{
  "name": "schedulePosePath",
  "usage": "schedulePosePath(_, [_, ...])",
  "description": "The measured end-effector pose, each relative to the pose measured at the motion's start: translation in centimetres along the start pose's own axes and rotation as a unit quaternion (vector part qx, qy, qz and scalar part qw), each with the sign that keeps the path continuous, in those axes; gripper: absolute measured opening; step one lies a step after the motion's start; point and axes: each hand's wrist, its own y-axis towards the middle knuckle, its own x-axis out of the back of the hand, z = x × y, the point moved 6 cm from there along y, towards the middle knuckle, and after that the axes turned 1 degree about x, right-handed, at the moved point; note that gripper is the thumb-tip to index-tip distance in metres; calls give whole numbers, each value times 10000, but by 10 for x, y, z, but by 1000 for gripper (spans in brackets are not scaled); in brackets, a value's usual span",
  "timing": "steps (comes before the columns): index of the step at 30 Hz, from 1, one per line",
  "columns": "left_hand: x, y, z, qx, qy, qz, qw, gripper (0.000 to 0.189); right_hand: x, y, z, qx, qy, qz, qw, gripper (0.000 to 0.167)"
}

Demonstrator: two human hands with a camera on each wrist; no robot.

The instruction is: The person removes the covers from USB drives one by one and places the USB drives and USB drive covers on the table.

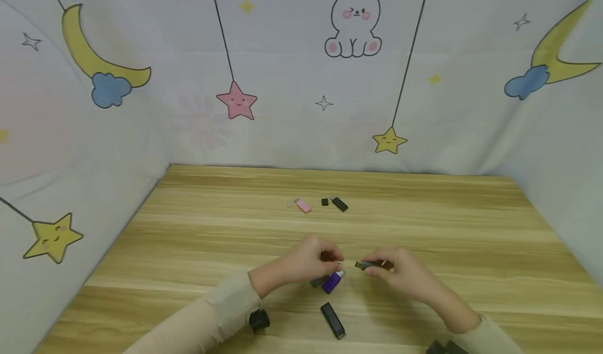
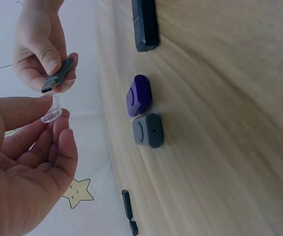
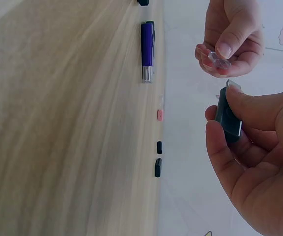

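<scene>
My left hand [image 1: 306, 262] pinches a small clear plastic cap [image 2: 51, 114] between thumb and fingers. Facing it from the right, my right hand [image 1: 405, 271] holds a dark grey USB stick [image 3: 228, 118] by its body, its metal plug pointing at the cap. A narrow gap separates plug and cap, and both are held above the table. Below the left hand lie a purple USB stick [image 1: 332, 282] with its plug bare and, beside it, a grey USB stick [image 2: 148, 131]. Nearer the front lies a black USB stick [image 1: 333, 320].
Farther back on the wooden table [image 1: 212, 228] lie a pink USB stick [image 1: 303, 206] beside a small clear cap [image 1: 289, 205], and another black USB stick [image 1: 339, 203] beside a black cap [image 1: 325, 202]. A printed cloth [image 1: 282, 144] hangs behind and along both sides.
</scene>
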Motion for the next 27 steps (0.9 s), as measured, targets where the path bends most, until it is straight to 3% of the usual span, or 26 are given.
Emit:
schedulePosePath(9, [15, 16, -5, -175, 92, -449, 9988, 9, 11, 7, -8, -1, -22, -269, 9996, 14])
schedulePosePath(23, [34, 42, -13, 168, 208, -643, 9976, 11, 39, 21, -16, -264, -188, -735, 9968, 16])
schedulePosePath(27, [38, 50, -14, 121, 304, -756, 9966, 11, 46, 25, -23, -397, -217, -832, 9955, 17])
